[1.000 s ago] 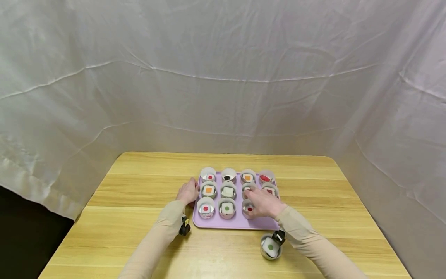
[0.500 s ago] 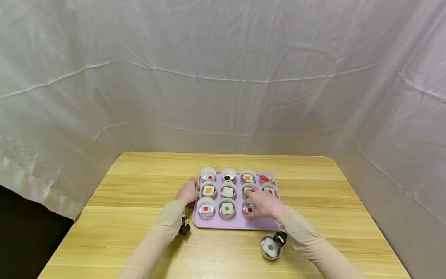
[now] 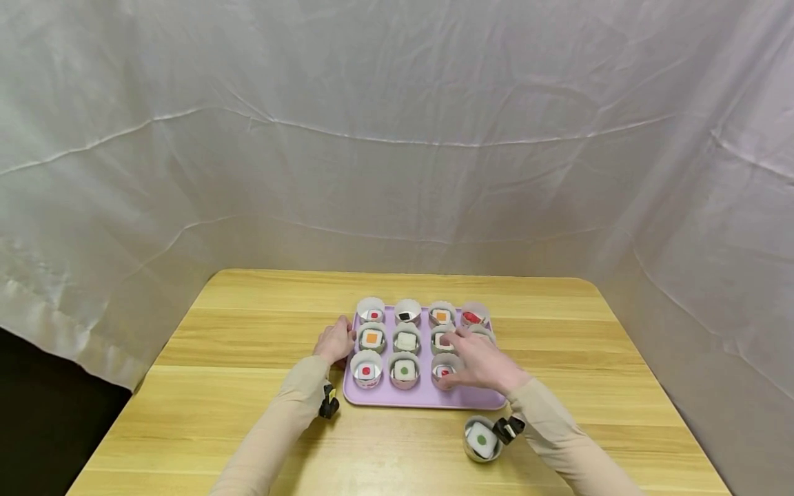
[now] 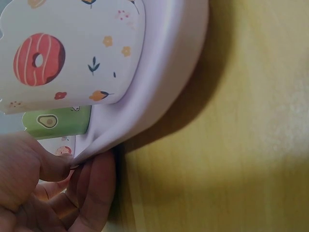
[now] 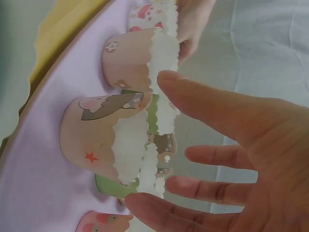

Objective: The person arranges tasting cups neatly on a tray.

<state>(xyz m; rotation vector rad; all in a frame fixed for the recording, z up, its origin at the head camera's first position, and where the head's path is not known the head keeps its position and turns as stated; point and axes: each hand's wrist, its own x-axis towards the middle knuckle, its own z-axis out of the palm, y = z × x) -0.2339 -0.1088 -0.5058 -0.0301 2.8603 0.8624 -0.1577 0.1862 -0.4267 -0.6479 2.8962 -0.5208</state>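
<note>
At the left edge of a lilac tray (image 3: 384,396), my left hand (image 3: 335,341) pinches the rim, thumb above and fingers curled beneath, as the left wrist view shows. My right hand (image 3: 486,363) hovers by the tray's right half, fingers spread and holding nothing. Closest to it is a pink paper baking cup (image 5: 91,137) with a cartoon figure, in the front row. That cup contains a small white piece (image 3: 443,372) with a red centre. Several more paper cups stand upright in rows on the tray, holding square pieces with red, orange, green or dark middles.
One separate paper cup (image 3: 482,441), with a green-dotted white piece in it, stands on the wooden table (image 3: 248,331) in front of the tray, beside my right wrist. Pale grey cloth (image 3: 397,172) hangs behind and along the sides.
My right hand has drawn slightly to the right and its fingers have spread off the front-row cup, showing more of its contents. The left hand keeps its place on the tray.
</note>
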